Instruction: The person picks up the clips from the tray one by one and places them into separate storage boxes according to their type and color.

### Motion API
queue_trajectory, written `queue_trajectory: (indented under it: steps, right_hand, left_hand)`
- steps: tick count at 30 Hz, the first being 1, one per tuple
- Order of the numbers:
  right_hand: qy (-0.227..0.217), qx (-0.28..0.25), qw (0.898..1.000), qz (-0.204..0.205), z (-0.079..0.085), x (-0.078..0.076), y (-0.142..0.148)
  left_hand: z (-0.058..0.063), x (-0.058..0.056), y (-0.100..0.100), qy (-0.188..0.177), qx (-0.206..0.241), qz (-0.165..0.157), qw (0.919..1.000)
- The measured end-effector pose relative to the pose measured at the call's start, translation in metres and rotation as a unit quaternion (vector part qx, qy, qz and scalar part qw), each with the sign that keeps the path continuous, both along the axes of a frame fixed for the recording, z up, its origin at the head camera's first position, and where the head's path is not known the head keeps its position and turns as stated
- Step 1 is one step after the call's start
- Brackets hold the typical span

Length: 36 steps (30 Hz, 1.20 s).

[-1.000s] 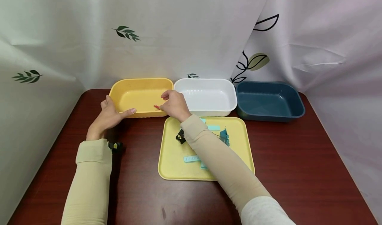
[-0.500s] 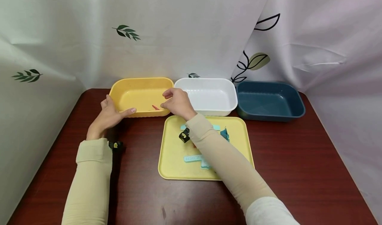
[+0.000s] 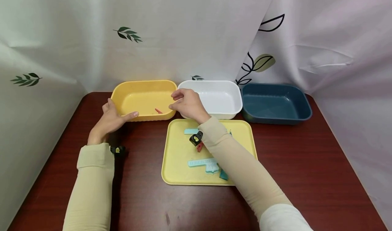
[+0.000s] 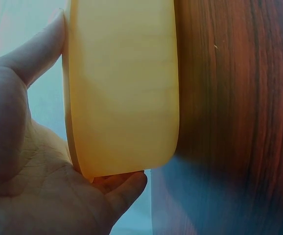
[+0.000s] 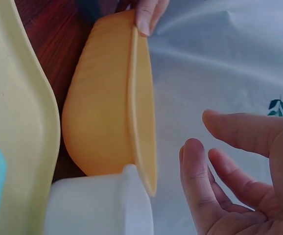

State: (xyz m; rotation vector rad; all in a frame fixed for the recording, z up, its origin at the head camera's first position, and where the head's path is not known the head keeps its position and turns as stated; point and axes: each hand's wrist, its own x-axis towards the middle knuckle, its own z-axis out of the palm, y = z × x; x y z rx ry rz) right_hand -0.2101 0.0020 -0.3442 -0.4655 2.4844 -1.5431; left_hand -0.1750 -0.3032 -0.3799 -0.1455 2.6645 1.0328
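Note:
My left hand point(image 3: 112, 118) grips the left front corner of the yellow bin point(image 3: 144, 85), thumb along the front rim and fingers round the end wall. In the left wrist view, the thumb point(image 4: 41, 46) lies against the bin's rim. A small slim red piece point(image 3: 158, 111) lies inside that bin near its front wall. My right hand point(image 3: 190, 105) hovers where the yellow bin meets the white bin point(image 3: 220, 100). Its thumb and fingers stand apart with nothing between them, as the right wrist view shows.
Below the bins lies a yellow tray point(image 3: 176, 156) bearing a light blue ruler point(image 3: 199, 162), a light blue strip point(image 3: 191, 131), a red piece point(image 3: 199, 147) and a teal piece point(image 3: 224, 175). My right forearm covers part of it. A dark blue bin point(image 3: 275, 103) stands at right.
My right hand has let go of the slim red piece, now in the yellow bin, and drawn back to the right. My left hand stays at the bin's corner.

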Motion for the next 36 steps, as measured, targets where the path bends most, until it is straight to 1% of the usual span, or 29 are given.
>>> queue_trajectory:
  steps: [8,16,22,36]
  right_hand:
    - [-0.002,0.004,1.000,-0.002,0.009,0.007,0.013]
    - [0.001,-0.003,1.000,0.002,0.015,0.013,0.023]
    - [0.007,0.011,1.000,0.000,0.021,0.016,0.029]
    - [0.021,0.025,0.999,-0.006,0.028,0.024,0.045]
  left_hand:
    - [0.001,0.001,0.001,-0.002,0.003,0.000,1.0000]
    - [0.000,0.001,0.001,0.001,0.013,0.001,0.9999]
    - [0.000,0.001,0.002,0.001,0.025,0.005,0.9997]
    - [0.000,0.001,0.001,0.003,0.017,0.003,0.9999]
